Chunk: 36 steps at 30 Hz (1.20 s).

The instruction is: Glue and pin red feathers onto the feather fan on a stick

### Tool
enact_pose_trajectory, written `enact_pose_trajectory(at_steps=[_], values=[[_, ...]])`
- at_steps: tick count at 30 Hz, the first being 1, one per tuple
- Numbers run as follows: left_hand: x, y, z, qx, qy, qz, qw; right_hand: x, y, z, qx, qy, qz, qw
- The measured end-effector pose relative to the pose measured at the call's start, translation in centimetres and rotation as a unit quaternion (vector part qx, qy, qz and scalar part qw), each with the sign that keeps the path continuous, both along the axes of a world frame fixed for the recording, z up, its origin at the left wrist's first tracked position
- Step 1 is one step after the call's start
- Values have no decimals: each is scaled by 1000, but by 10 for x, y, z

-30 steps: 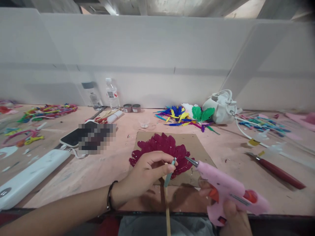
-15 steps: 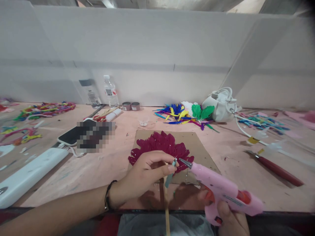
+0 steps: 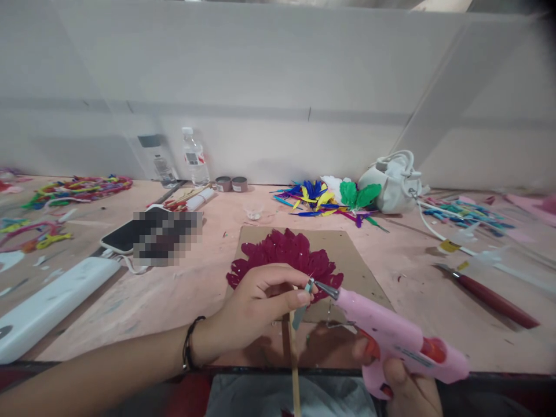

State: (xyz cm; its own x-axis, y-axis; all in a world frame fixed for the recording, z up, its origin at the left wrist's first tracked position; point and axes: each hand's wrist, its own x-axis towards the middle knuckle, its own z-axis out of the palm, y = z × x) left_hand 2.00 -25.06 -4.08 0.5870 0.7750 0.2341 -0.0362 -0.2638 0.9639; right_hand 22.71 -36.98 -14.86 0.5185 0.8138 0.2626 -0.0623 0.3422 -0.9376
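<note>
My left hand (image 3: 256,304) pinches a thin wooden stick (image 3: 296,376) with a small teal piece at its top end, held above the table's near edge. My right hand (image 3: 406,388) grips a pink glue gun (image 3: 391,336) by its handle, a finger on the orange trigger. The gun's metal nozzle touches the teal tip at my left fingertips. Behind them a dark red feather flower (image 3: 284,258) lies on a brown cardboard sheet (image 3: 343,246).
A pile of coloured feathers (image 3: 325,202) and a white bag (image 3: 393,185) sit at the back. A red-handled tool (image 3: 490,295) lies right. A phone (image 3: 125,234), a white power strip (image 3: 47,304), two bottles (image 3: 193,156) and coloured pipe cleaners (image 3: 78,188) are on the left.
The glue gun's nozzle has moved left until it meets the teal tip of the stick. My left hand has stayed about where it was.
</note>
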Motion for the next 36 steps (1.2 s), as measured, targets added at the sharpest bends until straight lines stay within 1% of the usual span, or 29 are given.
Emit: enact_pose_trajectory(at_steps=[3,7,11,13,16,18,21,26,31,34,36], values=[[0,-1,3,-3,13,-3,1000,-1,0,4,-7,9,-8,1000],[0,-1,3,-6,13,-2,1000,-6,-1,12,-14,10,2,1000],[1,-1,1,-4,5,6,1000,-14,-2,18,-37,44,-42,997],[0,-1,0,2,6,7,1000,-16,-2,21,-34,41,-32,998],[0,-1,1,6,13,2,1000,-16,-3,20,-33,20,-11,999],[0,-1,2,6,20,-2,1000,-14,-4,18,-41,14,-8,999],[0,-1,3,9,22,-3,1000,-12,-4,15,-40,19,-20,999],[0,-1,4,8,19,6,1000,-14,-2,16,-12,5,-25,1000],[1,-1,4,12,12,13,1000,-12,-2,14,-34,4,-59,998],[1,-1,5,14,20,14,1000,-13,0,18,-42,3,-44,998],[1,-1,4,15,29,14,999,-14,0,20,-33,6,-29,999]])
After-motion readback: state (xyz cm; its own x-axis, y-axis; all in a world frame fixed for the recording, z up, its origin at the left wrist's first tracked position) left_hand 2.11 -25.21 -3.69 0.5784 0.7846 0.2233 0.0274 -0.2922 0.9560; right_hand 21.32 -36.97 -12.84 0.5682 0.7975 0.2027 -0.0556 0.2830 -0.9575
